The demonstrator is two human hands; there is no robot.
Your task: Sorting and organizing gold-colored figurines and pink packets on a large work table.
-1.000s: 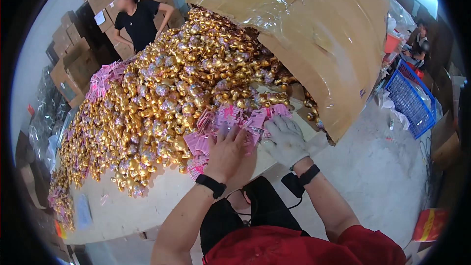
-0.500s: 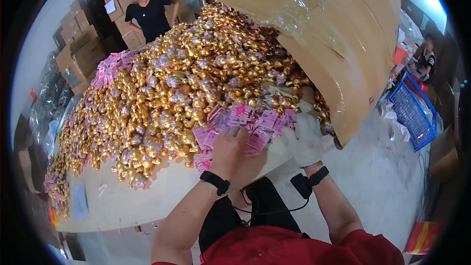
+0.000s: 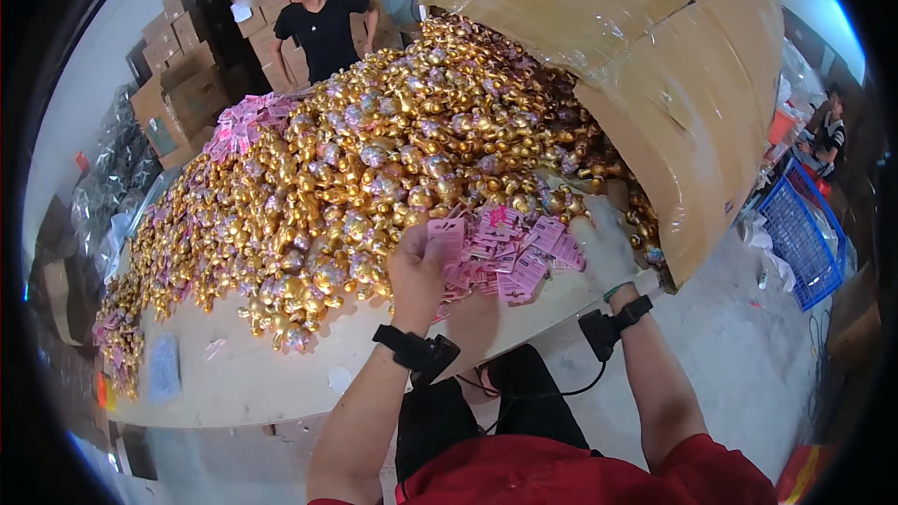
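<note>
My left hand (image 3: pixel 416 276), bare and with a black strap on its wrist, pinches a small pink printed card (image 3: pixel 446 238) upright between thumb and fingers. Right beside it lies a loose heap of pink cards (image 3: pixel 519 262) near the table's front edge. My right hand (image 3: pixel 603 251) wears a whitish glove and a black wrist strap. It rests at the right side of the card heap, against the gold pile, fingers stretched out and slightly blurred. Shiny gold figures (image 3: pixel 309 196), some with purplish patterned parts, are piled high behind both hands.
A big taped cardboard box (image 3: pixel 673 103) lies tipped at the right of the table (image 3: pixel 271 383), its mouth facing the pile. More pink cards (image 3: pixel 248 122) sit at the far left. A person (image 3: pixel 323 23) stands behind the pile. A blue crate (image 3: pixel 800 234) is at right.
My left hand has risen from the card heap with one pink card held up. My right hand has moved off the cards toward the gold figures. The whole view has shifted slightly.
</note>
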